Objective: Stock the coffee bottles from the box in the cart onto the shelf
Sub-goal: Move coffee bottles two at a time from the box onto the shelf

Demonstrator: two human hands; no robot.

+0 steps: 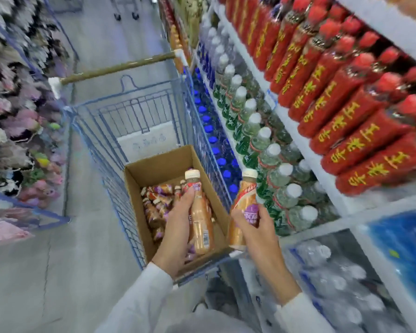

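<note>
Two coffee bottles (202, 224) gripped, left hand (178, 227) over box (158, 169), right hand (255, 229) beside

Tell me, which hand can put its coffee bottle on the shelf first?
Probably the right hand: the right bottle is beside the shelf, while the left hand holds the left bottle over the box.

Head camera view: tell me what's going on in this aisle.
A person in white sleeves stands over a blue wire shopping cart beside white drink shelves. The left hand grips one tan, cream-capped plastic coffee bottle above the open brown cardboard box in the cart. The right hand grips a second coffee bottle past the box's right edge, toward the shelves. More loose coffee bottles lie in the box. Neither held bottle is shelved yet.
</note>
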